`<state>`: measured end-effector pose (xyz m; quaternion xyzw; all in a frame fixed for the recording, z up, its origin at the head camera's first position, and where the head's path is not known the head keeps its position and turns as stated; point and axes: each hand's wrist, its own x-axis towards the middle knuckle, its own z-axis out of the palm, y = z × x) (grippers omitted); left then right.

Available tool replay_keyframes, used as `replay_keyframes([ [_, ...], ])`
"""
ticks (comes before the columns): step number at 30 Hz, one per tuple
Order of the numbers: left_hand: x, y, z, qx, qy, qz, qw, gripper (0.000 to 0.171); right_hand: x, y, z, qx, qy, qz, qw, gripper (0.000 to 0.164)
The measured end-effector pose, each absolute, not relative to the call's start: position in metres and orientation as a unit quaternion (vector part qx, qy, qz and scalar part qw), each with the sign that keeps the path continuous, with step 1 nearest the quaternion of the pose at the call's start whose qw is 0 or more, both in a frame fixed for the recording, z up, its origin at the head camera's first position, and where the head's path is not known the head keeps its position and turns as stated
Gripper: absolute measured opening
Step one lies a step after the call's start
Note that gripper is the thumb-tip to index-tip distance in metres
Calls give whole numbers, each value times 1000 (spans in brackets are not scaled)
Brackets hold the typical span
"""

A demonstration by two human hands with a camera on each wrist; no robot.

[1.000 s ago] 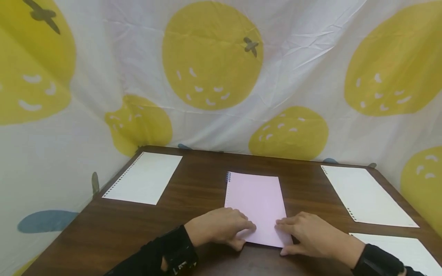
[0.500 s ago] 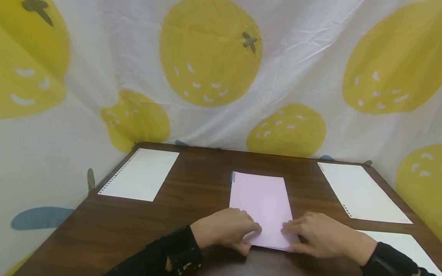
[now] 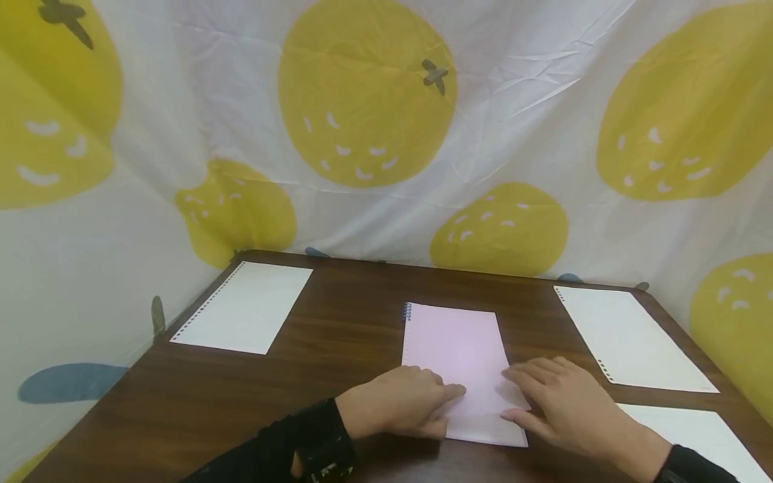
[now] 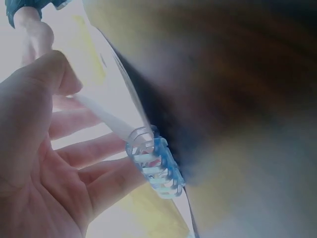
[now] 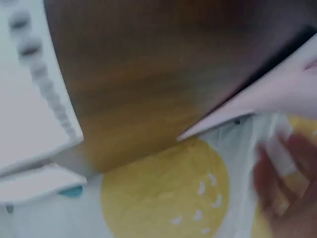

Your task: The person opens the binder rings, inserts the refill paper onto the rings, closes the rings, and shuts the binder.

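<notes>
A pink ring notebook lies on the dark wooden table, its blue rings showing at the far end of the left edge. My left hand rests on the notebook's lower left part, index finger pointing across it and thumb near the bottom edge. In the left wrist view this hand's fingers spread beside the rings. At the right edge is my right hand, fingertips at the cover and thumb apart from them. The cover's lower right corner stands raised there, baring a paler layer below. The right wrist view blurs this hand's fingers.
White hole-punched sheets lie around: one at the far left, one at the far right, and one at the near right, partly behind the right arm. A white curtain with yellow fruit shapes stands behind the table.
My right hand has moved forward and slightly right, and the cover's lower right corner has risen. The left hand has shifted slightly right over the notebook.
</notes>
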<state>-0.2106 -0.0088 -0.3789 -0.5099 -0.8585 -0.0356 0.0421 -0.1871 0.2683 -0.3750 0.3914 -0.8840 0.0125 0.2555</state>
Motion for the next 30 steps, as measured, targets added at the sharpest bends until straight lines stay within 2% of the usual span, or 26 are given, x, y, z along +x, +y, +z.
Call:
replay_keyframes([
  [3,-211,-10,-380,-507,-859,-45,47,39,-181,267,-374,241,-946,75,203,56],
  [8,-210,-11,-380,-484,-872,-74,26,53,-178,260,-363,34,-952,303,-4,74],
  [10,-209,-10,-379,-474,-876,-87,15,55,-178,257,-360,-9,-919,390,-61,75],
  [12,-207,-9,-378,-472,-876,-95,13,56,-178,255,-359,-25,-882,463,-87,67],
  [17,-203,-7,-376,-497,-861,-97,44,54,-172,250,-355,-4,-827,555,-91,49],
  [23,-202,-8,-375,-516,-848,-88,91,57,-165,241,-341,0,-815,577,-59,42],
  [30,-203,-10,-367,-462,-867,-176,66,72,-154,225,-324,48,-818,573,-13,48],
])
